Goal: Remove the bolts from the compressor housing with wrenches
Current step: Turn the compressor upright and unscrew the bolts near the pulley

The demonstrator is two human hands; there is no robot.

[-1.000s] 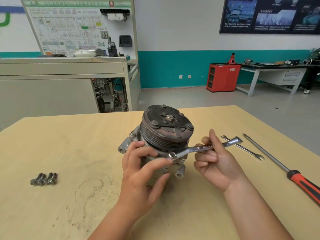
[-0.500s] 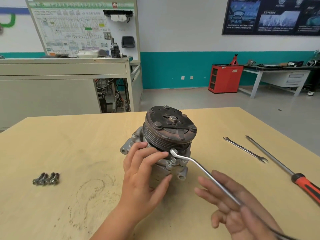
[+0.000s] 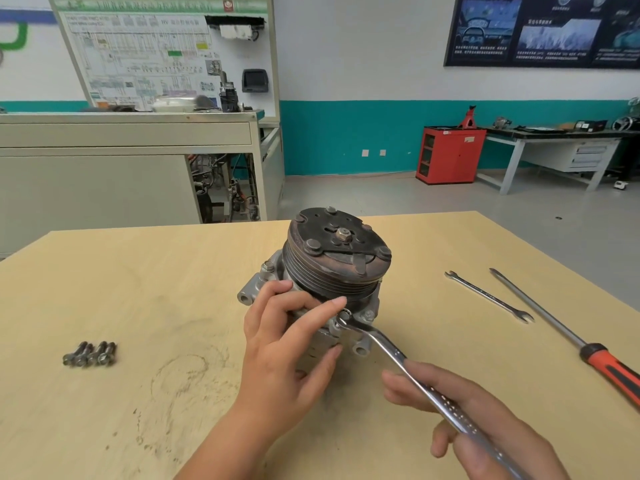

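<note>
The compressor (image 3: 332,271) stands on the wooden table (image 3: 173,289) with its dark pulley face up. My left hand (image 3: 287,344) grips the grey housing below the pulley, its fingers curled over the near side. A ring wrench (image 3: 391,351) has its ring end on a bolt at the housing's front flange, just right of my left fingertips. Its handle slants down to the right, toward me. My right hand (image 3: 478,424) holds that handle low at the right, with the shaft lying across its fingers. Several removed bolts (image 3: 90,355) lie together at the left.
An open-end wrench (image 3: 488,296) and a long screwdriver (image 3: 554,323) with a red and black handle lie on the table to the right. Beyond the table stand a grey training bench, a red cabinet and a workbench.
The wrench handle swung from pointing right to pointing down toward me, with my right hand following it. My left hand stayed on the housing.
</note>
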